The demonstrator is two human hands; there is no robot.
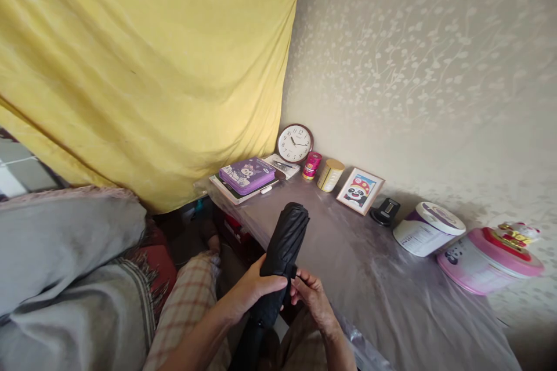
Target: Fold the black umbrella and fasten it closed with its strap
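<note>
A folded black umbrella point(285, 235) is held above my lap, tilted with its far end toward the table. My left hand point(252, 290) wraps round its middle, thumb lying across the fabric. At the right side of the umbrella, my right hand point(311, 295) pinches the end of the black strap point(290, 271) between thumb and fingers. The strap passes around the folded cloth. The umbrella's lower end runs down between my legs, partly hidden by my left forearm.
Along the wall on the table point(348, 266) stand a clock point(295, 143), a pink can point(311, 166), a yellow-lidded tin point(331, 175), a panda picture frame point(360, 190), a black stand point(385, 211) and two large tubs. A purple case point(247, 175) lies on books. Grey bedding point(65, 249) is at left.
</note>
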